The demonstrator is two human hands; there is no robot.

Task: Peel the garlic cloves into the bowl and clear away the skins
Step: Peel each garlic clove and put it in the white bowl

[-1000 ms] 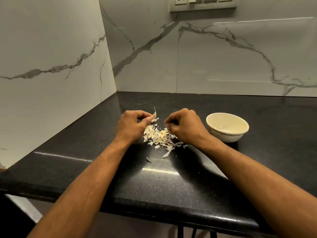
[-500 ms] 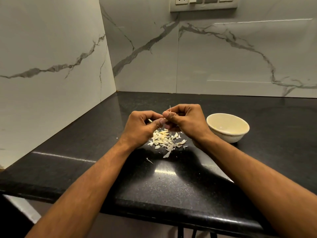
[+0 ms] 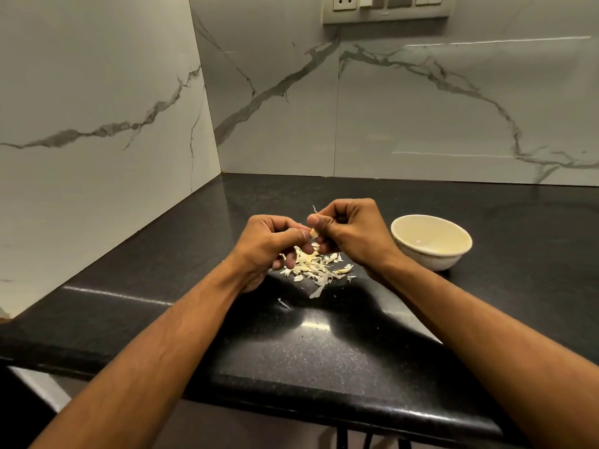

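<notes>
Fingers (image 3: pixel 293 236) of both hands meet above a black stone worktop (image 3: pixel 291 351), pinching one garlic clove (image 3: pixel 313 233) between them: the left hand (image 3: pixel 270 246) pins it with thumb against forefinger, its lower fingers curled loosely beneath, while the right hand (image 3: pixel 351 233) curls round the clove's far side, thumb tip pressed against it. A wisp of skin (image 3: pixel 314 209) stands up just above the right thumb. Directly below the fingertips lies a pile of shed skins (image 3: pixel 316 268), with a stray flake (image 3: pixel 284 303) nearer the person.

Judged from this, the peeling step is under way, the clove only partly stripped. The next move seems to call for pulling off the remaining skin with the right thumb, letting it fall onto the pile, then carrying the bare clove to the right, past the right hand's knuckles, and dropping it into the cream bowl (image 3: pixel 431 244) standing near that wrist. Whether cloves already lie in the bowl cannot be told. Sweeping up the skins is not yet begun.

Beyond the fingers rise marble-veined wall panels, and high above them a switch plate (image 3: pixel 385 8) with sockets. No brand, label or readable writing shows anywhere.
</notes>
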